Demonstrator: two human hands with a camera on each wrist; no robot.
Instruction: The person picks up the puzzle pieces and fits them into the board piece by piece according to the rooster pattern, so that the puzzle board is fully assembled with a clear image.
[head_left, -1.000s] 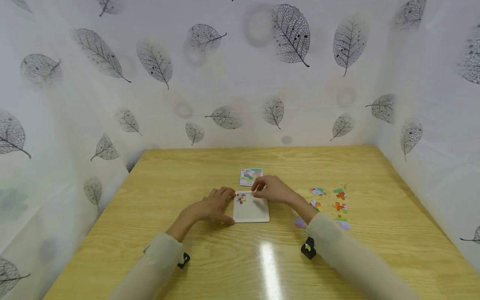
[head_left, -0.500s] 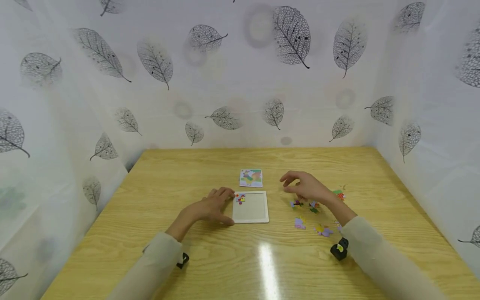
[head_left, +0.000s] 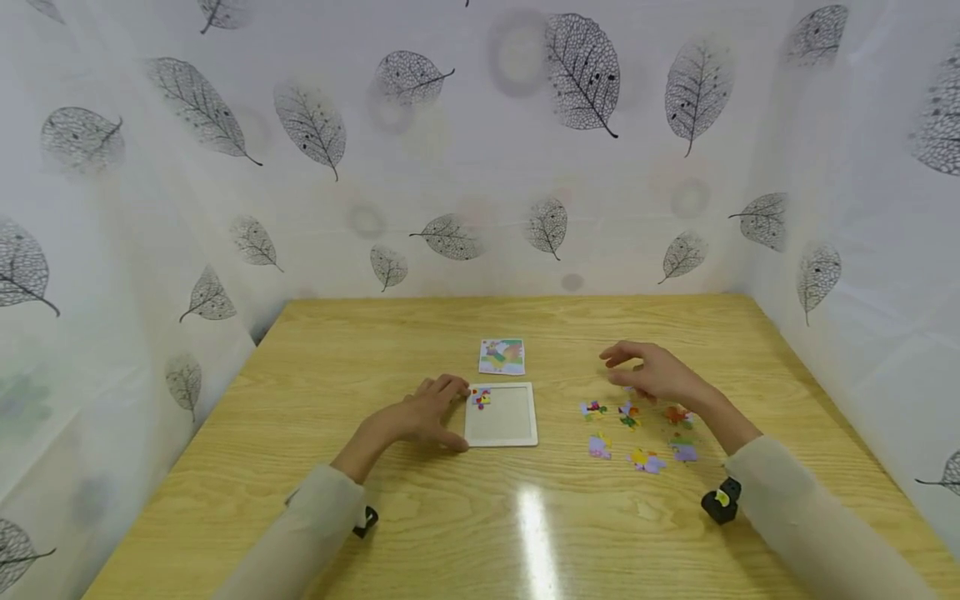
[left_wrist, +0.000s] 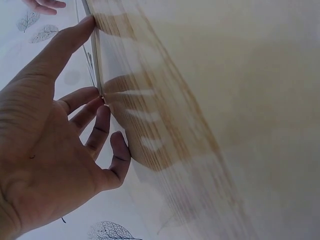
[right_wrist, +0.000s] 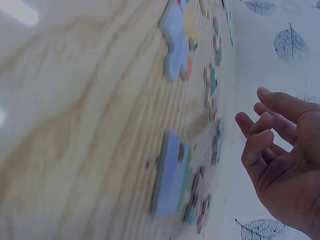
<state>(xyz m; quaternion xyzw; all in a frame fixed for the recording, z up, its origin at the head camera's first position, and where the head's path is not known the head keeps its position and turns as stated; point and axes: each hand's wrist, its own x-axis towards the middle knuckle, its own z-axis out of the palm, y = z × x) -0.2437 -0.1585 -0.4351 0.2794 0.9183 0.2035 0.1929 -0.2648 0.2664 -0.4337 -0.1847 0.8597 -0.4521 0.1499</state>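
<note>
A white square puzzle tray [head_left: 510, 423] lies on the table, with a small colourful jigsaw piece [head_left: 481, 397] in its upper left corner. My left hand [head_left: 420, 417] rests at the tray's left edge, thumb near the lower corner and fingers near the upper one. In the left wrist view the fingertips and thumb touch that thin edge. Over the far side of the loose jigsaw pieces [head_left: 647, 461] hovers my right hand [head_left: 654, 372]. Its fingers are loosely bent, and the right wrist view shows nothing between them. It partly hides the pieces at the back.
A square picture card [head_left: 502, 356] lies just behind the tray. Several loose pieces, including a purple one [head_left: 599, 447], are spread right of the tray on the wooden table [head_left: 375, 333]. A leaf-patterned curtain [head_left: 465, 150] surrounds the table's back and sides.
My right hand has left the tray's upper edge and moved right, over the loose pieces. The left hand stays at the tray's left edge.
</note>
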